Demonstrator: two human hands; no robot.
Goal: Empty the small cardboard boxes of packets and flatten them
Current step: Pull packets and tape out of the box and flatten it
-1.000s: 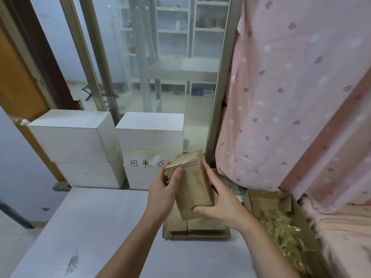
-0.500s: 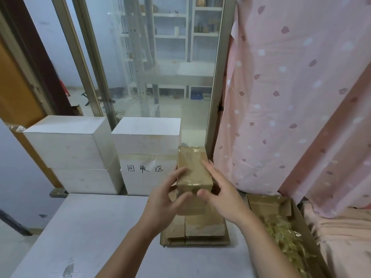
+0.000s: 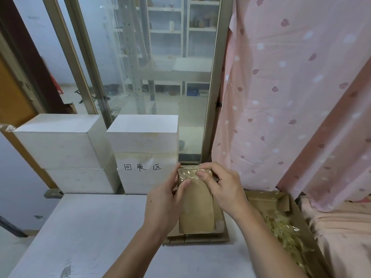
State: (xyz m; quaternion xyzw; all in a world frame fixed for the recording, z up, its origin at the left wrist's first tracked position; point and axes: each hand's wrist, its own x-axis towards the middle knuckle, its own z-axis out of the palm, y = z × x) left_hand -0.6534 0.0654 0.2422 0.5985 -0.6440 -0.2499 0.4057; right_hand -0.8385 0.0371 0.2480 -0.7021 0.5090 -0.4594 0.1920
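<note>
Lowered since a second ago, the small brown cardboard box (image 3: 195, 205) stands lower centre, long axis upright. Left hand (image 3: 164, 209) grips its side; right hand (image 3: 222, 189), nearer, pinches the taped top end.

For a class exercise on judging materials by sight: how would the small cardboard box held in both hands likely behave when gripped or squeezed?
The small box probably feels stiff: its brown faces stay flat between the left hand and right hand. Its taped top looks glossy, so perhaps slippery. It likely folds flat once opened, like the flattened boxes beneath.
</note>
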